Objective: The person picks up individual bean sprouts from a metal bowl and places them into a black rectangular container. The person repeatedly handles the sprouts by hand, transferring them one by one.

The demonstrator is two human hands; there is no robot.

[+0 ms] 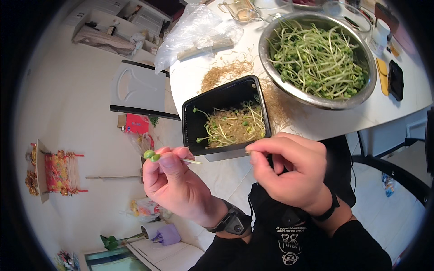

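Note:
Between the thumb and fingers of my left hand point(181, 184) is a single sprout point(149, 155), its green seed leaves to the left and its pale stem pointing right. My right hand point(291, 167) has its thumb and index finger pinched on a tiny brownish bit, perhaps a root end. Beyond both hands a black plastic container point(217, 93) stands at the table edge, with loose sprouts point(222, 130) and brownish grains inside. Farther right, a metal bowl point(339, 103) is heaped with green sprouts point(315, 61).
Thin brown roots point(278, 101) lie around the container on the white table point(342, 123). A clear plastic bag point(196, 32), glass cup point(242, 12), white bottle point(378, 37), yellow item point(382, 76) and black item point(395, 80) are farther out. Chairs point(139, 84) stand at the table.

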